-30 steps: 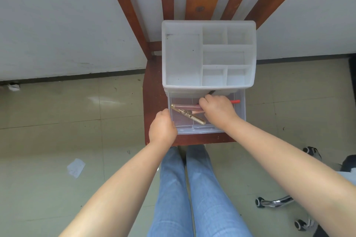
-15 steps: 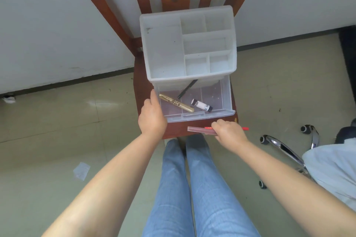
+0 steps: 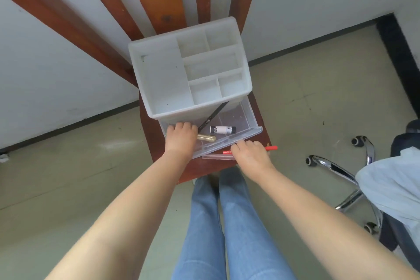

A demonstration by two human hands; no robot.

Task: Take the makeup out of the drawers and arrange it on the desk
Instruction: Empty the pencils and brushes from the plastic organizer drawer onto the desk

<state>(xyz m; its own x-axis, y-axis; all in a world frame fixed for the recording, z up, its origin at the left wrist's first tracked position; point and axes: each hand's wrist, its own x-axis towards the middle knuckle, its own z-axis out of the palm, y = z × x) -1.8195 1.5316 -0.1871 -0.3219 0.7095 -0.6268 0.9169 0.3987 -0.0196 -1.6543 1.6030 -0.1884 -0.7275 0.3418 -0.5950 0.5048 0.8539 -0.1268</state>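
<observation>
Gold metallic mascara tube (image 3: 208, 137), light, stiff, slippery: pinch mid-barrel; left hand (image 3: 180, 141) curls onto it, right hand (image 3: 250, 154) grips red pencil (image 3: 271, 148).

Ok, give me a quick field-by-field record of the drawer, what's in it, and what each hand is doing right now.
organizer: white compartmented box on a wooden chair seat
drawer: clear drawer pulled out at the front
in drawer: gold tube, black pencil, black-and-white tube
left hand: left hand inside the drawer, over one end of the gold tube; grip not visible
right hand: right hand in front of the drawer, holding a red pencil and a clear pink item
top compartments: nothing visible in them
</observation>
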